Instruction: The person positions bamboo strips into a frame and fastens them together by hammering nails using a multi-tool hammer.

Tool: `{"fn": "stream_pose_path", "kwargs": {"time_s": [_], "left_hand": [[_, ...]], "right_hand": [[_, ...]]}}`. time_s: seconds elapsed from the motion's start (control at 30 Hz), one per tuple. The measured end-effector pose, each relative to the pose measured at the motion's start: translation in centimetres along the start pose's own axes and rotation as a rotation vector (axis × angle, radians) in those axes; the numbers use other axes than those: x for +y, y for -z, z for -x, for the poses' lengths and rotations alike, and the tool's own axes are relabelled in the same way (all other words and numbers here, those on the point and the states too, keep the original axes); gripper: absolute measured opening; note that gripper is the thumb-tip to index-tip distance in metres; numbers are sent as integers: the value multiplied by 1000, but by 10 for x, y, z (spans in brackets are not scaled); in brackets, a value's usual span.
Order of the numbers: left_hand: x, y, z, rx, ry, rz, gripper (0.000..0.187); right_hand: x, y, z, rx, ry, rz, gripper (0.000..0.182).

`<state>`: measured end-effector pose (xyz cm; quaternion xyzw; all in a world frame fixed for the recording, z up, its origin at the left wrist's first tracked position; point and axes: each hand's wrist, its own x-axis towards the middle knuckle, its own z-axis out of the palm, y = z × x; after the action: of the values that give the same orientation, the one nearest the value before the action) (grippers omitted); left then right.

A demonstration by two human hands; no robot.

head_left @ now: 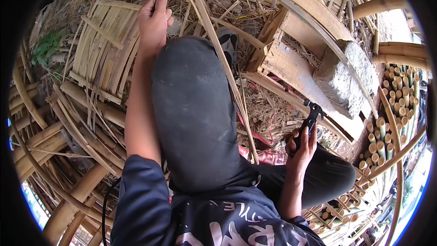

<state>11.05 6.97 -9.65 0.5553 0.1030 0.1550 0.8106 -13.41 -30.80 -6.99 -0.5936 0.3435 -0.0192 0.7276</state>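
Note:
My left hand (pixel 154 17) is raised beyond my bent knee, its fingers curled in and the thumb laid over them. Whatever it may pinch is too small or hidden to make out. A woven bamboo panel (pixel 107 48) lies just to its left, and a long split bamboo strip (pixel 210 32) slants past on its right. Low on the right, my right hand (pixel 302 150) is wrapped round the handle of a small black claw hammer (pixel 313 113), its head pointing up and away from me. Beside the hammer is a wooden crate (pixel 296 66).
A rough stone block (pixel 348 77) rests on the crate. Cut bamboo poles (pixel 400 95) are stacked at right. Thick bent bamboo (pixel 91 123) crowds the left. Straw and splinters (pixel 261 105) litter the ground, with a red-and-white bag (pixel 273 157) by my leg.

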Motion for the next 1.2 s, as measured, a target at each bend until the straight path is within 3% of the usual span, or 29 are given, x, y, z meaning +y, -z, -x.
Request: {"fn": "stream_pose_path", "kwargs": {"time_s": [0.03,0.3,0.5,0.57,0.73,1.03,1.13,1.2], "left_hand": [[-3,-3,-1,25,-12,-14,38],[-16,-10,-2,148,-137,-35,44],[-32,-39,14,118,3,125,44],[-38,-56,22,169,171,99,43],[-49,-60,18,79,162,190,41],[-59,-56,21,236,304,54,36],[-197,65,26,352,213,-316,35],[-224,112,68,420,320,-515,36]], "right_hand": [[0,3,-1,-2,-9,-1,61],[1,10,0,34,-24,-45,63],[-1,10,1,18,-24,-37,63],[0,11,2,24,-17,-39,62],[1,11,2,35,-6,-47,61],[2,15,2,45,-9,-63,61],[0,14,6,57,12,-53,58],[-1,14,6,86,3,-35,55]]}}
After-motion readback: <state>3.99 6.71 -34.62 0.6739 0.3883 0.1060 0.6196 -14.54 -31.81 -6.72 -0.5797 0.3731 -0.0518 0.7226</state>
